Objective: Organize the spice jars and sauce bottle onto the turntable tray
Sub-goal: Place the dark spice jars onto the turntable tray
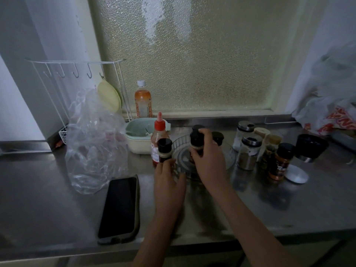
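Clear turntable tray (230,157) rim between both hands (210,160).

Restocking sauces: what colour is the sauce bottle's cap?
Red, on the sauce bottle; head view.

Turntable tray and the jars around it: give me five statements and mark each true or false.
1. The right hand grips a black-capped jar over the turntable tray. True.
2. The red-capped sauce bottle lies on its side. False: it stands upright, left of the tray.
3. The left hand is at the tray's near-left rim, just below a small dark jar. True.
4. The phone lies right of the tray. False: it lies to the left, near the counter's front edge.
5. All spice jars are on the tray. False: several, including an orange-labelled jar, stand on the counter to its right.
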The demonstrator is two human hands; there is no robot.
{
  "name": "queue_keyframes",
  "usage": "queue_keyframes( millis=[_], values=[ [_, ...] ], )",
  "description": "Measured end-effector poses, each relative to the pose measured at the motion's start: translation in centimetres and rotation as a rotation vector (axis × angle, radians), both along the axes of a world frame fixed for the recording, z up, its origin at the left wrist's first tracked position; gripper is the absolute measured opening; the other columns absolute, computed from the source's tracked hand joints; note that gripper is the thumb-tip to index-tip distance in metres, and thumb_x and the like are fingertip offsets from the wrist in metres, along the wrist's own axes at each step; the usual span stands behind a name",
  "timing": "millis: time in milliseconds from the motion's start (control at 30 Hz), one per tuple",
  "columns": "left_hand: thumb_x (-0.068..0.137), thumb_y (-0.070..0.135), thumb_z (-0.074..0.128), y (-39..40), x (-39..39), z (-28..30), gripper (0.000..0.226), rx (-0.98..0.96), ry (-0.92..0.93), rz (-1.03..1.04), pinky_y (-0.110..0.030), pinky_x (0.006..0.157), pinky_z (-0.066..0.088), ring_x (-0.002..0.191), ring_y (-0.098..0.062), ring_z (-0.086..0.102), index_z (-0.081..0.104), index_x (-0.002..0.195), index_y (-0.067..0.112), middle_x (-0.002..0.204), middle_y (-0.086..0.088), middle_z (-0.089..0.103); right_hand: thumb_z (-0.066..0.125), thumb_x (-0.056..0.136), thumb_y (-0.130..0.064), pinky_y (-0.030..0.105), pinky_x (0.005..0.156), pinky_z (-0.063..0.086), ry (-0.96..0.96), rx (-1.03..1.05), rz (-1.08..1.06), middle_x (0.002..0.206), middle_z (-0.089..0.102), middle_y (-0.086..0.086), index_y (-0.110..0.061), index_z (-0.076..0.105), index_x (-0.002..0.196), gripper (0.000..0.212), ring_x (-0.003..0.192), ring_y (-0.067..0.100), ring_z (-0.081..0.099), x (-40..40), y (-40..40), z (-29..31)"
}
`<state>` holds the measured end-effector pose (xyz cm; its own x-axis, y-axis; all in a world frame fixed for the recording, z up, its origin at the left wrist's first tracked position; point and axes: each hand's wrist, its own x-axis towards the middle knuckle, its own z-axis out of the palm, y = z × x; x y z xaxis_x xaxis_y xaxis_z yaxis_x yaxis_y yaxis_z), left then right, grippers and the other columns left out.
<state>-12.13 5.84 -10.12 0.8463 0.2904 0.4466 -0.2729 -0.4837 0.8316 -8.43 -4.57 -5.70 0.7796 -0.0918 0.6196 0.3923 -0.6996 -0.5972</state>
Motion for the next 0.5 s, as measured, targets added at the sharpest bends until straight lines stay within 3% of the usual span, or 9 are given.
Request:
queue_keyframes(
  millis=[133, 200, 300, 400, 500],
  values=[
    [0.077, 0.004, 0.063, 0.4, 0.0, 0.4, 0.028, -0.144, 0.007, 0.173, -0.032, 0.071, 0.041, 0.089, -0.024, 0.052, 0.046, 0.094, 0.018, 0.099, -0.003, 0.049, 0.06, 0.088, -0.02, 0.027, 0.08, 0.044, 0.033, -0.023, -0.015, 0.121, 0.064, 0.009, -0.023, 0.034, 0.14, 0.057, 0.106, 0.025, 0.062, 0.4, 0.0, -1.0],
    [0.077, 0.004, 0.066, 0.5, 0.0, 0.6, 0.029, -0.17, 0.006, 0.21, -0.031, 0.07, 0.038, 0.089, -0.022, 0.048, 0.045, 0.094, 0.016, 0.099, -0.005, 0.048, 0.06, 0.089, -0.028, 0.025, 0.077, 0.047, -0.008, 0.011, -0.007, 0.116, 0.065, 0.003, -0.028, 0.03, 0.142, 0.06, 0.097, 0.018, 0.065, -0.1, -0.5, -0.9],
    [0.076, 0.006, 0.067, 0.6, 0.2, 0.5, 0.03, -0.176, 0.049, 0.222, -0.031, 0.07, 0.036, 0.089, -0.021, 0.046, 0.046, 0.097, 0.01, 0.102, -0.009, 0.049, 0.05, 0.091, -0.042, 0.029, 0.065, 0.055, -0.154, 0.168, -0.081, 0.101, 0.061, -0.008, -0.035, 0.036, 0.133, 0.045, 0.079, 0.008, 0.062, -1.3, -3.1, -0.3],
    [0.077, 0.008, 0.066, 0.7, 0.5, 0.5, 0.031, -0.202, 0.135, 0.201, -0.041, 0.076, 0.045, 0.093, -0.029, 0.052, 0.044, 0.099, 0.008, 0.107, -0.014, 0.051, 0.049, 0.091, -0.036, 0.035, 0.075, 0.051, -0.26, 0.151, -0.346, 0.12, 0.057, 0.006, -0.027, 0.04, 0.132, 0.042, 0.1, 0.023, 0.057, -0.9, -7.6, 0.1],
    [0.078, 0.011, 0.065, 1.0, 1.0, 0.6, 0.029, -0.211, 0.176, 0.197, -0.047, 0.079, 0.047, 0.095, -0.032, 0.054, 0.044, 0.097, 0.009, 0.109, -0.016, 0.052, 0.053, 0.091, -0.031, 0.03, 0.069, 0.04, 0.001, 0.053, -0.435, 0.145, 0.038, 0.012, -0.032, 0.03, 0.141, 0.055, 0.098, 0.032, 0.061, 0.6, -10.7, -0.4]
  ],
)
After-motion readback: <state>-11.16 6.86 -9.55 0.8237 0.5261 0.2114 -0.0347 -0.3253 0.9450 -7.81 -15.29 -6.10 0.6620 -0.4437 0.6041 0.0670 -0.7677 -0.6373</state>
